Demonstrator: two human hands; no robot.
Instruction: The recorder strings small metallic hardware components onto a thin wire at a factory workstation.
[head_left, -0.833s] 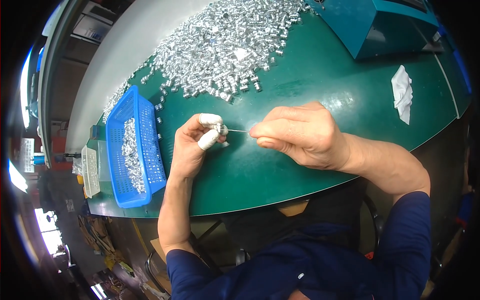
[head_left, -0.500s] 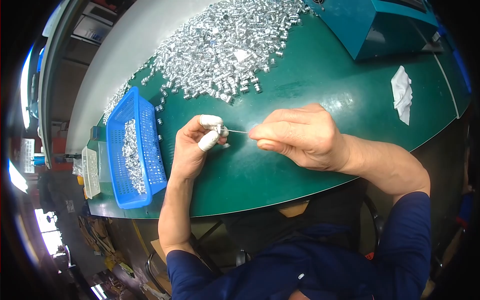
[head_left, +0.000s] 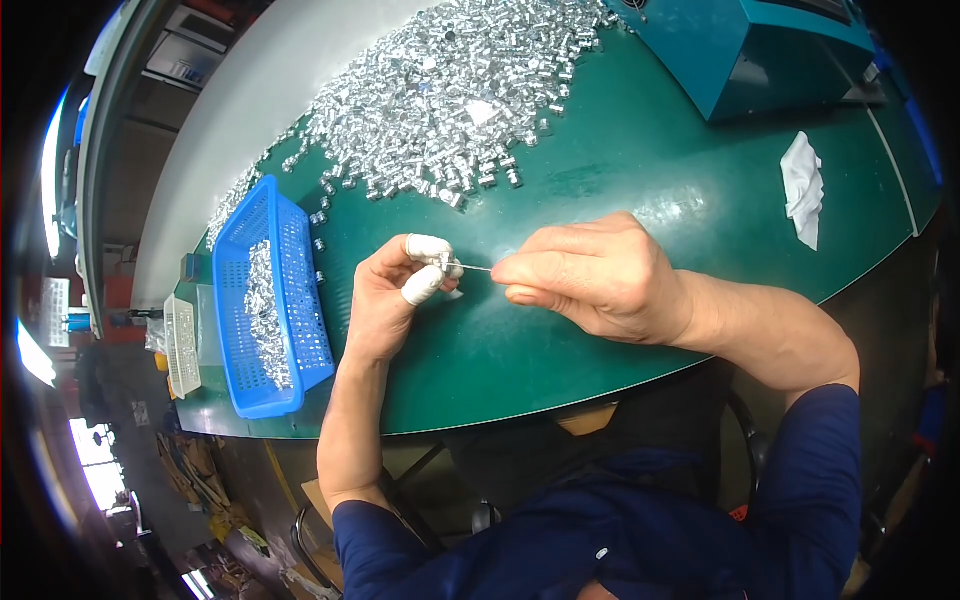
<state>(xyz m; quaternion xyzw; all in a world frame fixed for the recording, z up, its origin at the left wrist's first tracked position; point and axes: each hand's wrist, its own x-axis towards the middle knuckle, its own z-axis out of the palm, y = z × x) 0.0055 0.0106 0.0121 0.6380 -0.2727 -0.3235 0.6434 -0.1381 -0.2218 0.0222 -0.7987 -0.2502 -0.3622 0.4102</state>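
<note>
Here, white cloth (head_left: 803,187) beside teal box (head_left: 760,50).

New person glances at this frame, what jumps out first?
The big heap of small shiny metal parts spread over the far side of the green table. Then, at centre, the left hand, with white fingertip covers, pinching a small part while the right hand holds a thin wire to it. A blue basket sits left.

My left hand (head_left: 385,300), two fingertips capped in white finger cots, pinches a small silver metal part (head_left: 447,265); my right hand (head_left: 590,275) holds a thin wire (head_left: 475,268) to it above the green table (head_left: 620,180). A blue basket (head_left: 262,300) of parts lies left.
</note>
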